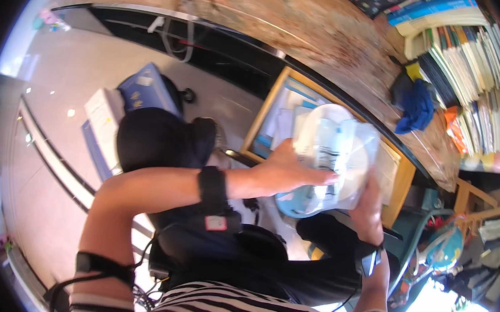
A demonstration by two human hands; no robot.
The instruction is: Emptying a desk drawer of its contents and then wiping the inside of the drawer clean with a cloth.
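Note:
Both of my hands are around a clear plastic packet (343, 159) with dark printed marks, at chest height over a pulled-out wooden drawer (403, 191). My left hand (280, 172) grips its left side, thumb laid across the front. The lower right edge sits in my right hand (368, 206), whose fingers are partly hidden. A pale, rounded item (329, 111) shows at the top of the bundle and a light-blue rounded edge (297, 207) at its bottom; glare and blur hide what they are. Papers and blue folders (275, 122) lie in the drawer.
Above the drawer runs a wood-patterned desktop (262, 19), with a row of books (467, 68) and a dark blue cloth (417, 106) at right. Large blue books (146, 89) rest beside a black rounded seat (158, 139) at left. A cable (191, 39) hangs over the desk edge.

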